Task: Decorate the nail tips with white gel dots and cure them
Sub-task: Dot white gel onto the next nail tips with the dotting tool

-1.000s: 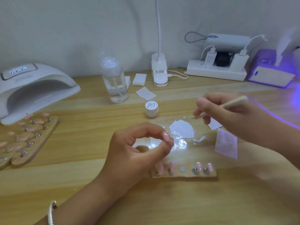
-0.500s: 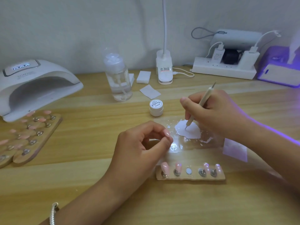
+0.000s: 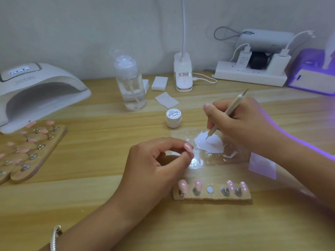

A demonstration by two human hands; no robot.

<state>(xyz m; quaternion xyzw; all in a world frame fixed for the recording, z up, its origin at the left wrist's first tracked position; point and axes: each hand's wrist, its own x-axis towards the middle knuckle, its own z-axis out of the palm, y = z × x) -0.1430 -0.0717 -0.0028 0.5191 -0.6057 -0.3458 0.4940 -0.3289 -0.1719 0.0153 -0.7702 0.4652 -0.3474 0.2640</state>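
Note:
My right hand grips a slim beige dotting pen. The pen's tip touches a puddle of white gel spread on a clear film. My left hand pinches a pink nail tip between thumb and forefinger, just left of the gel. In front of both hands lies a small wooden holder strip with several pink nail tips on metal studs; its middle stud is bare. A closed white gel jar stands behind the film.
A white curing lamp sits at the far left, with wooden boards of pink tips in front of it. Behind are a pump bottle, wipes, a desk lamp base, a power strip and a purple-lit device.
My right hand came down and left from a raised position, turned the pen upright and set its tip into the white gel. My left hand stayed in place holding the nail tip.

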